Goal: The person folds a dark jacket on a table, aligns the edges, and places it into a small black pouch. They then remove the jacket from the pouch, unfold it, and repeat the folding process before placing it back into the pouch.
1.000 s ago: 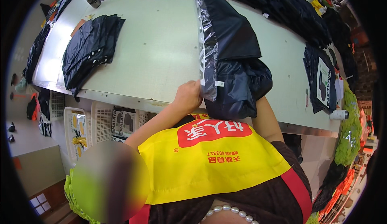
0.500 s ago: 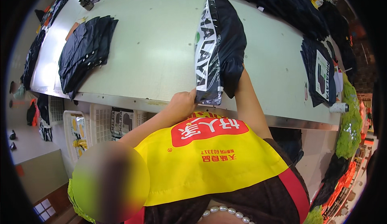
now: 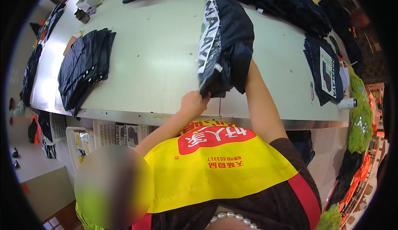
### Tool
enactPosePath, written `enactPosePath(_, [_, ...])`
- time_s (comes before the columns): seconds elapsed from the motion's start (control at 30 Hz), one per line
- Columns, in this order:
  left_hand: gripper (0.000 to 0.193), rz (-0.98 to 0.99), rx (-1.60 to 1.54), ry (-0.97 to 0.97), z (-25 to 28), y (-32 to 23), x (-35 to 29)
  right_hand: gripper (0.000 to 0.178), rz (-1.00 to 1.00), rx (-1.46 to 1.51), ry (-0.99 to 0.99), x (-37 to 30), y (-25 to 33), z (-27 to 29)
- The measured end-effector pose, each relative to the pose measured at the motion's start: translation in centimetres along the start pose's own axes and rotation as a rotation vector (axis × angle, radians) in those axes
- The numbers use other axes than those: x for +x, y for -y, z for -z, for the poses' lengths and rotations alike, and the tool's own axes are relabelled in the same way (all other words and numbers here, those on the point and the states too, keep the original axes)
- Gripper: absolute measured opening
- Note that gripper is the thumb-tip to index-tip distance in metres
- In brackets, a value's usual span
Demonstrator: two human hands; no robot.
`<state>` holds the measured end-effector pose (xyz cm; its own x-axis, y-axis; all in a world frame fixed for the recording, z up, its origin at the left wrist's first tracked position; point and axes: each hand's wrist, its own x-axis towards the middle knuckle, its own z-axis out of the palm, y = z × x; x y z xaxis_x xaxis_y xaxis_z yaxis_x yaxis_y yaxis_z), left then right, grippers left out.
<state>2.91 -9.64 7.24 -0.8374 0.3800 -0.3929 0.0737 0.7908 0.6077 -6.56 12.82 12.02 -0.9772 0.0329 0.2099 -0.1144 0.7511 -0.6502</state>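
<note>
A dark folded garment (image 3: 234, 35) stands tilted up from the table in front of me. Along its left side runs a clear plastic bag (image 3: 209, 35) with a white printed panel. At the near end the garment's layered edges and a small white tag show. My left hand (image 3: 194, 104) is closed on the bag's lower left corner, fingertips against the dark bundle. My right forearm (image 3: 263, 97) reaches up along the garment's right side. The right hand itself is hidden behind or under the cloth, so its fingers do not show.
Dark folded pieces lie fanned on the pale table (image 3: 153, 81) at left; a bagged stack (image 3: 325, 70) lies at right beside a thread spool (image 3: 347, 103). Dark garments (image 3: 282, 6) heap along the far edge. White baskets (image 3: 103, 132) stand below the front edge.
The bundle's near end has lifted and shifted, and its layered edges and white tag now show. My left hand has moved slightly right along the bag's lower corner. The view has shifted a little.
</note>
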Motion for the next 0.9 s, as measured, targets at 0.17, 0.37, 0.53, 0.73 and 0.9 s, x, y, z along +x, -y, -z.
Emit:
enactPosePath(0.17, [0.048,-0.116,-0.203,0.185,-0.2,-5.0,-0.8,0.049,0.137,-0.606,0.225,2.6,4.0,2.7])
enactPosePath(0.37, [0.065,-0.119,-0.204,0.406,-6.3,-3.4,6.3,0.048,-0.063,-0.181,-0.132,2.9,-2.1,-2.8])
enactPosePath(0.53, [0.066,-0.133,-0.240,0.322,-6.3,-2.1,7.0,0.042,-0.228,-0.248,0.657,-1.2,2.1,1.9])
enactPosePath(0.73, [0.036,-0.365,-0.202,0.358,-8.2,0.8,8.5,0.098,0.104,-0.345,0.447,-8.3,4.6,1.0])
enactPosePath(0.9, [0.031,-0.184,-0.584,0.401,-7.4,-1.3,6.4,0.085,0.222,-0.336,0.287,-8.2,0.2,-3.5])
